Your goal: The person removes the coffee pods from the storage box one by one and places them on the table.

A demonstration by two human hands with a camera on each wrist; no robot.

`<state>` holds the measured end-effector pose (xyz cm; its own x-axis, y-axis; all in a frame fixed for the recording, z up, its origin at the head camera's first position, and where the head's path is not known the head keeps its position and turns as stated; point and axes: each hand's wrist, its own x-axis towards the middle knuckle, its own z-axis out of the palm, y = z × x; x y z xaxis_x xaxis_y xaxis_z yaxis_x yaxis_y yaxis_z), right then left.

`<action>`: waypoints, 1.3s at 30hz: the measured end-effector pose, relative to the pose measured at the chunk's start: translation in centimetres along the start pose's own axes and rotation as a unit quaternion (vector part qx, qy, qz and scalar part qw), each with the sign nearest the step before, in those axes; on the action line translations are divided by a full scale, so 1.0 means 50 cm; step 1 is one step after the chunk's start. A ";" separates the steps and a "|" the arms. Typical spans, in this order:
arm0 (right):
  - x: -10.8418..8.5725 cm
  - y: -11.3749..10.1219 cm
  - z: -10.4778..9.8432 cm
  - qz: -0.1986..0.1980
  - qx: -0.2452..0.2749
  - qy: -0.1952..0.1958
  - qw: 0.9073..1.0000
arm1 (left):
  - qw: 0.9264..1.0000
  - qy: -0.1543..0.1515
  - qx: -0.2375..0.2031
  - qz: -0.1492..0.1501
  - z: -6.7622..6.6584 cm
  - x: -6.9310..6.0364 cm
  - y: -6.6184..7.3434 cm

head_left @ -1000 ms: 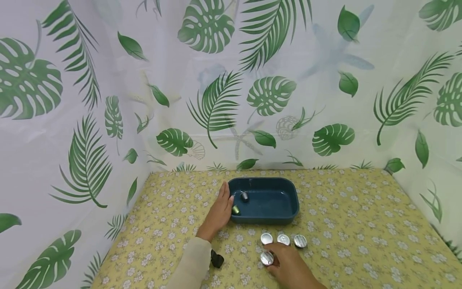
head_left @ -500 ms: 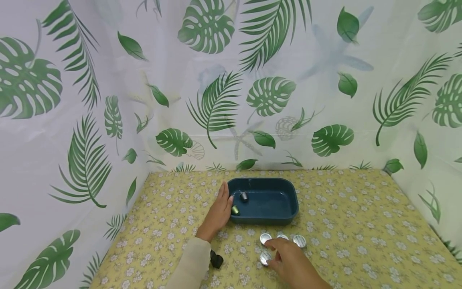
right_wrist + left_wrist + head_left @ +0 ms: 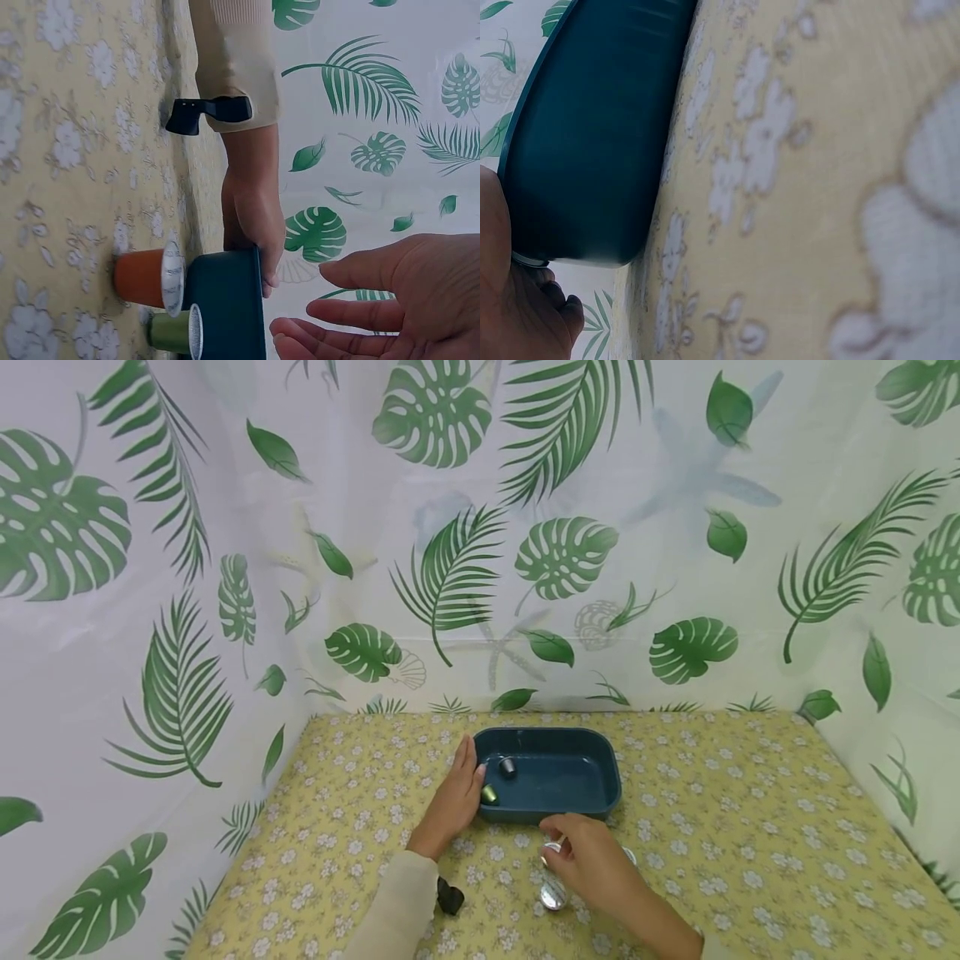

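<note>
Low in the centre of the head view, the person's right hand (image 3: 592,857) hangs over a handful of foil-lidded capsules, thumb and fingertips parted with nothing between them. One silver lid (image 3: 553,897) shows just below that hand; others are partly covered by it, so I can't count them. From the right wrist, an orange capsule (image 3: 139,277) and a green capsule (image 3: 166,331) stand upright at lower left, lids uppermost, below the hand and apart from its fingers. They look light, stiff in the cup and slick-sided; the foil, I'd guess, dents easily, so a pinch around the cup just under the rim seems kindest. Above them in the head view sits the dark blue tray (image 3: 540,817), with the left hand (image 3: 452,795) laid along its left end, fingers extended against the wall rather than clenched. That tray seems rigid and smooth, likely to slide on the flowered cloth (image 3: 750,827) if nudged. Inside, near that hand, lie a dark capsule (image 3: 507,767) and a yellow-green capsule (image 3: 489,794).
</note>
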<state>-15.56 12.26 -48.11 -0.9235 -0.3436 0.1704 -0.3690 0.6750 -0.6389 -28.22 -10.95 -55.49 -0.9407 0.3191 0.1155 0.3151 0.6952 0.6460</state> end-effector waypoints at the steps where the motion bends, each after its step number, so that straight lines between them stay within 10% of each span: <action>1: 0.006 0.000 -0.001 -0.004 -0.001 0.003 1.000 | 1.000 0.000 -0.001 0.002 0.000 0.000 0.000; 39: 0.159 0.034 0.021 -0.009 -0.010 0.043 0.999 | 1.000 0.006 0.007 0.004 0.003 0.001 -0.004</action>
<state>-23.40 10.00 -48.63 -0.9218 -0.2995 0.2463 -0.3874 0.6824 -0.6200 -28.28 -10.97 -55.74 -0.9396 0.3165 0.1303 0.3244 0.7018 0.6342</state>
